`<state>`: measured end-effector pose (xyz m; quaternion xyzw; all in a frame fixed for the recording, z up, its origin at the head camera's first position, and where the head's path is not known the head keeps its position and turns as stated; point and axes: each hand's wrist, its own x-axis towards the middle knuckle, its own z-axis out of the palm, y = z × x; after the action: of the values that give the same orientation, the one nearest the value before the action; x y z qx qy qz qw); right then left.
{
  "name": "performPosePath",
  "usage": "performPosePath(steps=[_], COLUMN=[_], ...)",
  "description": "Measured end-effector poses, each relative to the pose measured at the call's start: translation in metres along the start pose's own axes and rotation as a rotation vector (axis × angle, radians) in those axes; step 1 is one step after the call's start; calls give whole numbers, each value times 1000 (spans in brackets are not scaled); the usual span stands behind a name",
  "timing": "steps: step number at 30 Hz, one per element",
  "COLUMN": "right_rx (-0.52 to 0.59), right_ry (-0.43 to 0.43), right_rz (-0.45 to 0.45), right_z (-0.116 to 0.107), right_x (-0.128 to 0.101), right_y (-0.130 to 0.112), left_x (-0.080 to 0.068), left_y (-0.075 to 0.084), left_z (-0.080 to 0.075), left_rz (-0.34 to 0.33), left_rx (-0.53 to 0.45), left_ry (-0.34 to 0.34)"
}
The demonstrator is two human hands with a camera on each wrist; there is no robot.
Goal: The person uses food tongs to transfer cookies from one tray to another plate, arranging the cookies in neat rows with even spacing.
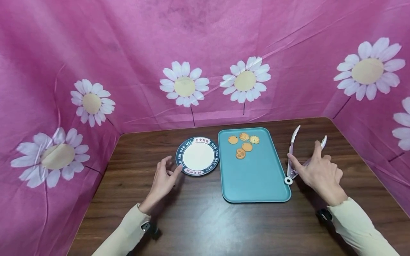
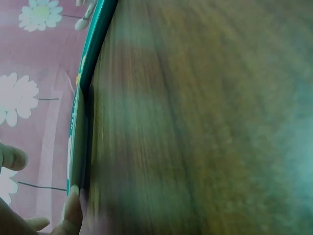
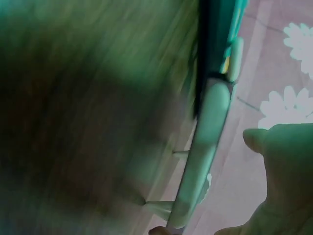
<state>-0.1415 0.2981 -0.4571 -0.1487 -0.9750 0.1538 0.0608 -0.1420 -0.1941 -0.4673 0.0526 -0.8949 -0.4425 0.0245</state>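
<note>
My left hand (image 1: 163,179) is beside a round plate (image 1: 198,156) with a white middle and a dark blue lettered rim. Its fingers are loosely bent, and the thumb tip is at the plate's left rim; whether it touches is hard to tell. A pair of tongs (image 1: 290,163), pale with purple-grey arms, lies spread on the table. Over the tongs hovers my right hand (image 1: 321,174), thumb and index finger spread wide near the two arms. In the right wrist view one tong arm (image 3: 203,152) appears edge-on, with the thumb apart from it.
Between plate and tongs lies a teal tray (image 1: 253,181). Several cookies (image 1: 247,147) of different shapes sit at its far end. All rests on a dark wooden table (image 1: 198,220), with a pink daisy-print cloth (image 1: 211,35) hanging behind and at both sides.
</note>
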Motion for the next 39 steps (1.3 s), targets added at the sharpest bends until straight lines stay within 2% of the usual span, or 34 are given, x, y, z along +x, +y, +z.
performPosePath(steps=[2,6,9,12,16,20,25,31,39], right_rx=[-20,-47,-52,-57,-75,-80,-40,22,22], right_ry=[-24,-76,-84,-73,-86,-104,-91,-91,-69], right_rz=[20,50,61,59,53,55,48,28,8], right_z=[3,6,8,9,11,13,13,13,10], right_x=[5,14,18,22,27,30,31,29,30], right_y=[1,0,-2,-4,-6,-8,-9,-8,-4], left_x=[4,13,20,27,35,41,48,52,54], left_y=[-2,-3,-5,-7,-11,-15,-17,-20,-18], left_z=[1,5,7,7,7,6,7,6,7], left_rz=[-43,-134,-190,-222,-225,-220,-205,-243,-274], left_rx=[-51,-249,-371,-434,-450,-417,-426,-450,-466], left_ry=[-39,-110,-128,-129,-126,-122,-109,-98,-96])
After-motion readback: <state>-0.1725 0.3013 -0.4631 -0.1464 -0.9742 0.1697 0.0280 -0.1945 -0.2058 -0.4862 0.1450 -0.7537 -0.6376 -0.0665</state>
